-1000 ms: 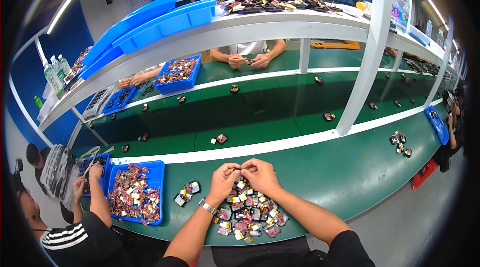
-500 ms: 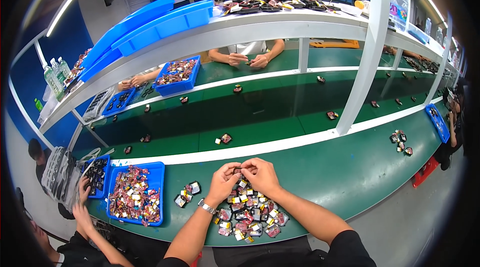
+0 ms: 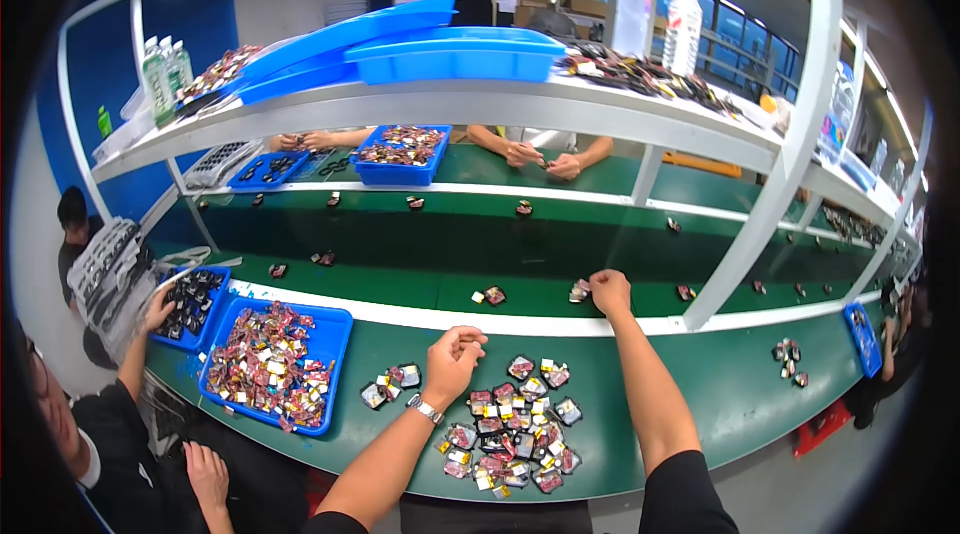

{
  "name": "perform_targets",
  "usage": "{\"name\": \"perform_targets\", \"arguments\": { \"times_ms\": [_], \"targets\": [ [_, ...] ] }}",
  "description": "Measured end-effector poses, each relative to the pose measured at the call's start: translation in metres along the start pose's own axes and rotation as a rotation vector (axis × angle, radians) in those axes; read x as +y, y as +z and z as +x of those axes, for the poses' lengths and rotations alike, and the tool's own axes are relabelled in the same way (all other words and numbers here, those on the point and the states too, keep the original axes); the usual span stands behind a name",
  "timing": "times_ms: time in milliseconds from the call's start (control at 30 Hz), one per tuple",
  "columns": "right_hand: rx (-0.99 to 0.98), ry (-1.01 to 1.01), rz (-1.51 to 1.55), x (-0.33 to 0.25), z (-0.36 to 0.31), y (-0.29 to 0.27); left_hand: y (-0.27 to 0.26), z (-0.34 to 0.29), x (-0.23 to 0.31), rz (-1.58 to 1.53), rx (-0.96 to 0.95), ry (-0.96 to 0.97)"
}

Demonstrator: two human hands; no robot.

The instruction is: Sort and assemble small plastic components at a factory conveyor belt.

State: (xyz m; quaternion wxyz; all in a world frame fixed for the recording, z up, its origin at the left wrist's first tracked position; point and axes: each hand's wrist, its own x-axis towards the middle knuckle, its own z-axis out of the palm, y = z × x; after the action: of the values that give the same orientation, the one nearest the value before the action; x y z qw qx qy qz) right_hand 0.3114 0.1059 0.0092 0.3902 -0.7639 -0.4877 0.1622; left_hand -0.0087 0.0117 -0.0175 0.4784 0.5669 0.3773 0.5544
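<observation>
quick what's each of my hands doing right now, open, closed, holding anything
Left hand: loosely curled above the pile of small packets; whether it holds anything cannot be told.
Right hand: closed, reached out to the conveyor belt, fingers on a small packet.

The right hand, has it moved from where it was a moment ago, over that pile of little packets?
Yes. The right hand has gone forward, away from the pile of packets, across the white strip, to a small piece on the conveyor belt.

A heap of small red, yellow and silver packets (image 3: 515, 434) is lying at six o'clock before you. At eight o'clock, a blue tray (image 3: 335, 334) is brimming with similar packets. Your right hand (image 3: 610, 291) is touching one packet (image 3: 579, 290) near centre.
</observation>
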Motion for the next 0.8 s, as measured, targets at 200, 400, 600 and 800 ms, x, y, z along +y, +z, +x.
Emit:
{"name": "perform_targets", "arguments": {
  "times_ms": [200,400,600,800],
  "targets": [
    [-0.078,-0.525,0.063,-0.061,-0.059,0.052,0.002,0.001,0.013,0.101,0.061,-0.011],
    [-0.160,-0.436,-0.161,-0.074,-0.066,0.098,0.006,0.002,0.005,0.156,0.024,-0.002],
    [-0.485,-0.659,0.220,-0.081,-0.115,0.031,-0.007,0.003,0.000,-0.051,0.036,-0.177],
    [-0.615,-0.749,0.189,-0.082,-0.166,-0.022,-0.005,0.001,0.011,-0.348,-0.513,-0.521]
  ]
}}
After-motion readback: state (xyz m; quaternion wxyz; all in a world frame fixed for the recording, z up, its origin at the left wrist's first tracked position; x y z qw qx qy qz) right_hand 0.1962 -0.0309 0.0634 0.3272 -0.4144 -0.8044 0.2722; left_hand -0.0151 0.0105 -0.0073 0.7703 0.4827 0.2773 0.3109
